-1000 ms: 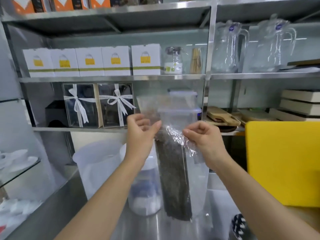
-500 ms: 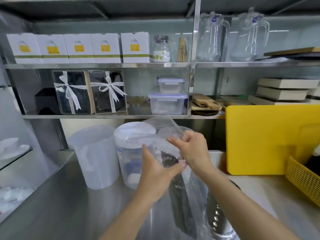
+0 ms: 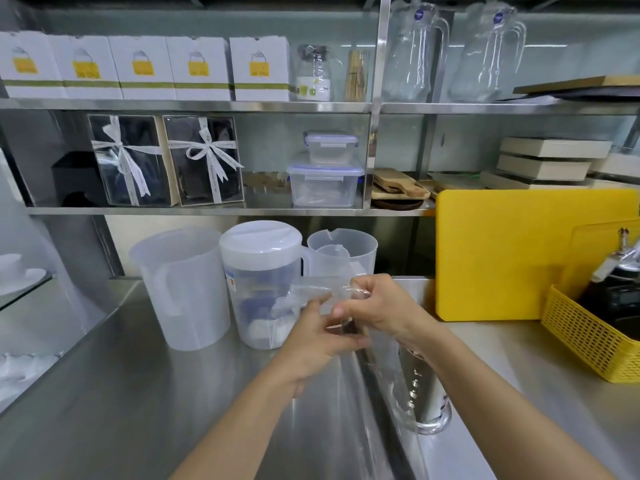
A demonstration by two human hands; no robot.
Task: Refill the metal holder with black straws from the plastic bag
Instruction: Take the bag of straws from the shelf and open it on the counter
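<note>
Standing on the steel counter (image 3: 138,393), the plastic bag (image 3: 377,368) leans beside the metal holder (image 3: 427,396). Its mouth is pinched by the right hand (image 3: 377,306) and left hand (image 3: 317,337); the film should be parted evenly, keeping the black straws (image 3: 349,329) upright.

Café kitchen: steel shelves (image 3: 194,106), pitchers (image 3: 417,53).

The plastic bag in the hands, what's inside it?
Dark straws show through the plastic bag between the left hand and right hand. Their lower lengths are hidden.
</note>
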